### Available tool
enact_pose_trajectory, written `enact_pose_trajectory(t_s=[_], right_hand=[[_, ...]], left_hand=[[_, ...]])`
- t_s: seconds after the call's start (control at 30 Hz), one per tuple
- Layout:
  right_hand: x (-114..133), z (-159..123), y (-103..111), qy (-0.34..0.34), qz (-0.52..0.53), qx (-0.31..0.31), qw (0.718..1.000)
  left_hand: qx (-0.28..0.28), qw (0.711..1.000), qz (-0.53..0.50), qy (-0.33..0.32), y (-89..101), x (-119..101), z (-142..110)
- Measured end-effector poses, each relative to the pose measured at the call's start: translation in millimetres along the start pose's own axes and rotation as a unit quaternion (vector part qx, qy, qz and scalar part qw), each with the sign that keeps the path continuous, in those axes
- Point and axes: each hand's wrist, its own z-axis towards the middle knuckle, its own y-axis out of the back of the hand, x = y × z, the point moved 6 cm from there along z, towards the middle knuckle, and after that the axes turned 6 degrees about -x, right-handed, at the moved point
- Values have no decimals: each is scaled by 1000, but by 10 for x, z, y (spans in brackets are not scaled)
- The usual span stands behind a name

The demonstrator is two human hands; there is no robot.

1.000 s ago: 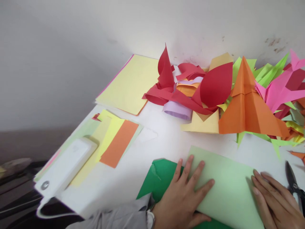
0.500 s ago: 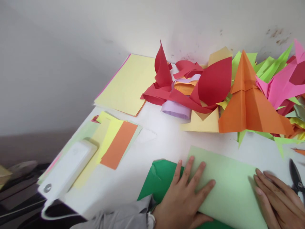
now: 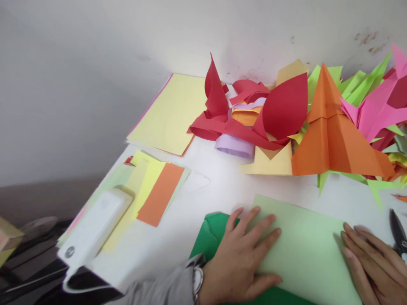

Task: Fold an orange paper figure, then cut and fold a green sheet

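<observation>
A light green sheet (image 3: 305, 245) is laid flat on the white table (image 3: 213, 195), toward its near edge, most of which is cut off by the bottom of the view. Part of a dark green sheet (image 3: 210, 237) is covered by it; the rest is seen to the left and below. The light green sheet is touched by both hands. The left hand (image 3: 238, 258) is placed palm down on its left part, with the fingers spread apart. A watch (image 3: 197, 279) is worn between this hand and a grey sleeve (image 3: 165, 288). The right hand (image 3: 375, 262) is set along the sheet's right edge with its fingers pressed together; whether that edge is pinched cannot be told. Black-bladed scissors (image 3: 397, 228), only partly shown, are placed just beside this hand.

The table's near left corner is covered by a white block (image 3: 98, 224) with a cable (image 3: 85, 291). Beside the block, a yellow strip (image 3: 149, 186) is overlapped by an orange strip (image 3: 160, 195). Toward the far left corner, a stack is topped by a pale yellow sheet (image 3: 165, 112). Along the far edge, red paper shapes (image 3: 286, 108), a purple ring (image 3: 235, 146), an orange paper plane (image 3: 343, 148) and a pink paper figure (image 3: 375, 112) are heaped.
</observation>
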Motion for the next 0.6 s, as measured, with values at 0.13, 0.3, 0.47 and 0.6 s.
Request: enact_pose_trajectory(t_s=[0.13, 0.3, 0.47, 0.6], right_hand=[[10, -3, -7, -9, -2, -2, 1000], [4, -14, -13, -23, 1, -7, 1000], [5, -28, -12, -26, -3, -4, 1000], [6, -17, -8, -31, -7, -5, 999]], left_hand=[[15, 1000, -5, 9, -43, 26, 19], [4, 1000, -13, 8, -85, 26, 3], [-1, 1000, -1, -2, -88, 11, -3], [-9, 1000, 22, -15, -95, -7, -13]])
